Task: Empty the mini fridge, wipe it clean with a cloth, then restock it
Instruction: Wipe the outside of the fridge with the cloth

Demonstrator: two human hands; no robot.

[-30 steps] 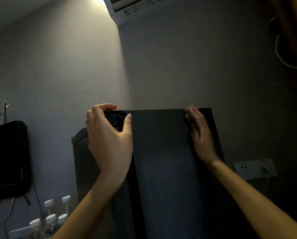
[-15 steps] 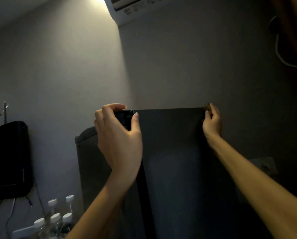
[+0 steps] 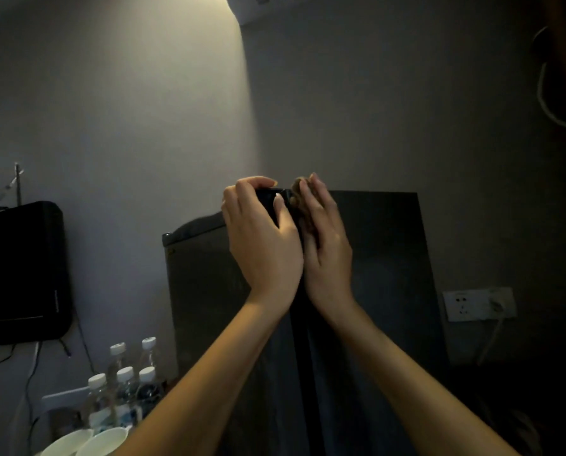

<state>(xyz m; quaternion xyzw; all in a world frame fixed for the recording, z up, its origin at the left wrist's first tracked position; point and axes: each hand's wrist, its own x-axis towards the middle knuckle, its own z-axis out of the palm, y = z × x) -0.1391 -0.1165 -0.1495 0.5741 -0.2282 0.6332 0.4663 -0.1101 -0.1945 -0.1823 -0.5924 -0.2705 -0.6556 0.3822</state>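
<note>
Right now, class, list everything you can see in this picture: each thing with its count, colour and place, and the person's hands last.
mini fridge: one, dark grey, centre
fridge door: one, black, open, right of the body
cloth: one, brownish, on the door's top edge
water bottles: five, clear, white caps, lower left
bowls: two, white, bottom left
bag: one, black, left wall
wall socket: one, white, far right
air conditioner: one, white, top edge
left hand: one, grips the door's top corner
right hand: one, presses the cloth on the door
</note>
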